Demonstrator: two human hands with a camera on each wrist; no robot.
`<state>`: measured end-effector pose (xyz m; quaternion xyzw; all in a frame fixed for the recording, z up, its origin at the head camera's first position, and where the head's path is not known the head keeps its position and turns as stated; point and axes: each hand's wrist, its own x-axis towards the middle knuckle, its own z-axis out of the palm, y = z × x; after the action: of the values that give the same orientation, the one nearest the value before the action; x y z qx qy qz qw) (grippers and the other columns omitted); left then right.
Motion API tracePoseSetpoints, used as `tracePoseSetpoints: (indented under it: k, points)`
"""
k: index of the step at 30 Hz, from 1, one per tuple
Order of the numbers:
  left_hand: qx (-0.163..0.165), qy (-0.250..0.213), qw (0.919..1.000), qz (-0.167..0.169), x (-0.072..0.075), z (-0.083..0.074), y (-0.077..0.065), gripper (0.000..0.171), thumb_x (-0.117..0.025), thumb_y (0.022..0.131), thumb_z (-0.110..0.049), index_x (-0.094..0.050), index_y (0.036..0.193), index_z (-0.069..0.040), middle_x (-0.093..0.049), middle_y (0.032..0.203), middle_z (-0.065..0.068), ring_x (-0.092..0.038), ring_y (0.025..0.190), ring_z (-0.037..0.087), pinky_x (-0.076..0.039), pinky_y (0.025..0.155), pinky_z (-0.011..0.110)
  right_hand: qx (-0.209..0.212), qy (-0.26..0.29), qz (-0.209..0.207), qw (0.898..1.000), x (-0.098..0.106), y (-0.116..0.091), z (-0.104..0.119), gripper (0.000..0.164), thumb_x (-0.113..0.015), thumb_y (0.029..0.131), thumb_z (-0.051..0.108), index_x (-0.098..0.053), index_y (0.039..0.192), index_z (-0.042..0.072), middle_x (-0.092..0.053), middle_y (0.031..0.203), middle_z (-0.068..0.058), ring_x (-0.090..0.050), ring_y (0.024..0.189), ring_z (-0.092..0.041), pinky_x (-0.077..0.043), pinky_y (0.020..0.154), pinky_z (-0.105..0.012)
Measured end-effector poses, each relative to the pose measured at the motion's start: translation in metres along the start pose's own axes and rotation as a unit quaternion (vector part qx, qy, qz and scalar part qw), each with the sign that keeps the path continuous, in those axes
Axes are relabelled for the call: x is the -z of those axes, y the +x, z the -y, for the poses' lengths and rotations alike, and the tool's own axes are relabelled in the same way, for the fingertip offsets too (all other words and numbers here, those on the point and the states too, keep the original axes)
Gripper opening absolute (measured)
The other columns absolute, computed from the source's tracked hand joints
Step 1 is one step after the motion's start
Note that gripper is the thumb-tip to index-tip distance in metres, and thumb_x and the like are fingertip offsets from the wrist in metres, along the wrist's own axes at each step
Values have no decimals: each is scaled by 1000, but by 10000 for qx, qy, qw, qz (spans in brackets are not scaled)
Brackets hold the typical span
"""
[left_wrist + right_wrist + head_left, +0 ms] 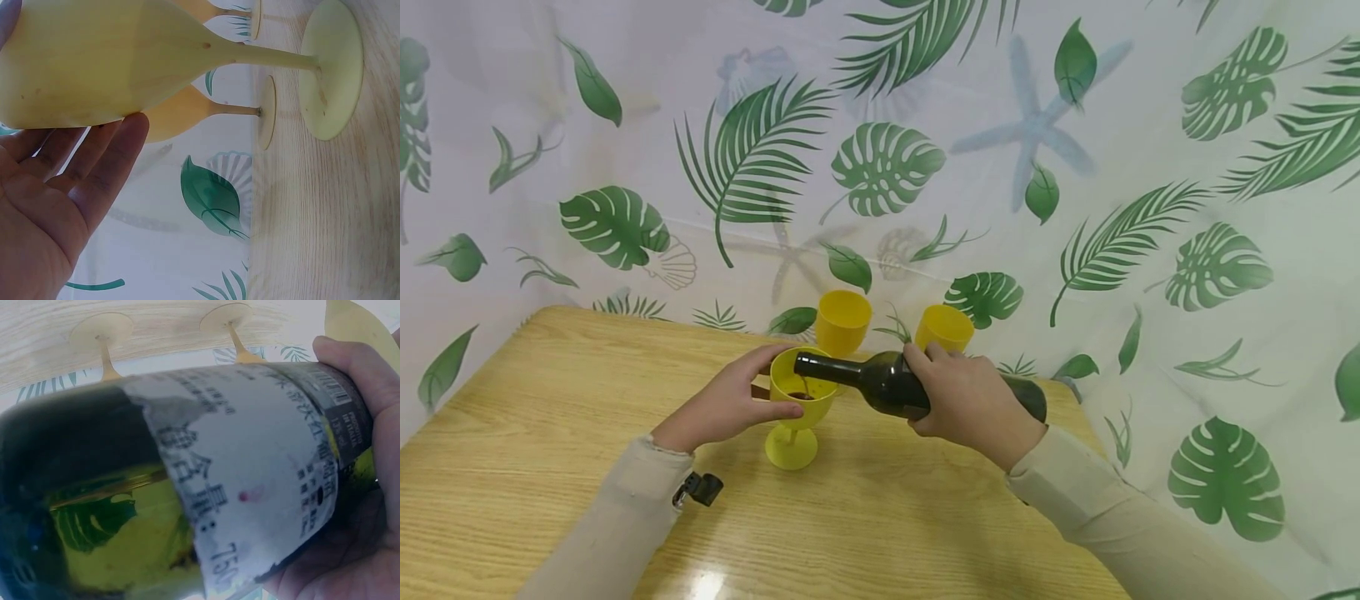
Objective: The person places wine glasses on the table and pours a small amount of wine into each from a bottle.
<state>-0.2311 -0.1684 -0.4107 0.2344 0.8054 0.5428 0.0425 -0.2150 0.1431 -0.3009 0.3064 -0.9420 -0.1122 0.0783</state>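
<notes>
Close together, bottle (889, 385) in right hand (972, 402), goblet (812, 412) in left hand (733, 402).

In the right wrist view, left of the fingers of the right hand (973, 400), the dark green glass bottle (94, 456) is cut off by the edge, and the small print on its white paper label (244, 444) is blurred.

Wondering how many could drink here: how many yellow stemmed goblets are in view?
3: a pale yellow goblet in the left hand, a deep yellow goblet just behind it, a second deep yellow goblet farther right, partly hidden by the right hand.
</notes>
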Motion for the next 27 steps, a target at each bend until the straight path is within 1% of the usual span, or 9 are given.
tracePoseSetpoints:
  k: [13, 19, 27]
  points:
    - [-20, 41, 10000, -18, 0, -2, -1, 77, -85, 86, -39, -47, 152, -22, -58, 137, 2, -58, 119, 26, -54, 101, 50, -24, 28, -4, 10000, 0, -1, 1, 78, -95, 68, 46, -55, 124, 10, -61, 94, -6, -61, 67, -21, -57, 59, -39]
    - [-6, 29, 10000, -8, 0, -2, -1, 77, -86, 86, -39, -48, 151, -23, -57, 138, 1, -58, 120, 26, -55, 101, 49, -9, 21, -28, 10000, 0, -2, 0, 77, -95, 68, 45, -55, 124, 10, -61, 94, -6, -62, 68, -20, -57, 60, -39]
    - [-18, 17, 10000, -12, -1, -2, -1, 78, -86, 86, -40, -48, 151, -24, -57, 138, 0, -58, 120, 26, -55, 101, 48, 9, 7, -31, 10000, 0, -1, 0, 76, -95, 68, 47, -55, 122, 10, -61, 93, -6, -61, 66, -20, -56, 58, -38]
